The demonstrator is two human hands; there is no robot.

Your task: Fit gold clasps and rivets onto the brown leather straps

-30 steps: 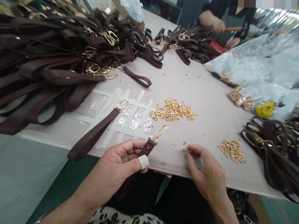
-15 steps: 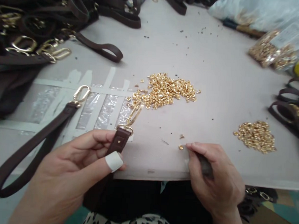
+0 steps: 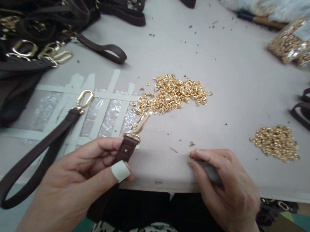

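A dark brown strap (image 3: 125, 149) with a smooth, leathery face and a small gold stud is held above the table's near edge, gripped between the thumb and fingers of the left hand (image 3: 85, 178). The left thumb is wrapped in white tape (image 3: 120, 171). The strap's end is fitted with a rounded gold ring (image 3: 136, 138) and a slim metal clip (image 3: 144, 120). By the curled right hand (image 3: 226, 184), 1 tiny gold piece (image 3: 190, 155) is met at the fingertips; whether it is pinched cannot be told. Just beyond, 1 loose rivet (image 3: 192, 143) is seen. The pale, faintly grained table (image 3: 223, 88) is scattered with 2 glinting piles: spiky, stemmed rivets (image 3: 171, 94) at centre and rounded caps (image 3: 277, 143) at right. At left, a looped strap (image 3: 43, 150) is laid partly across crinkled clear film (image 3: 111, 115) crossed by matte tape strips.
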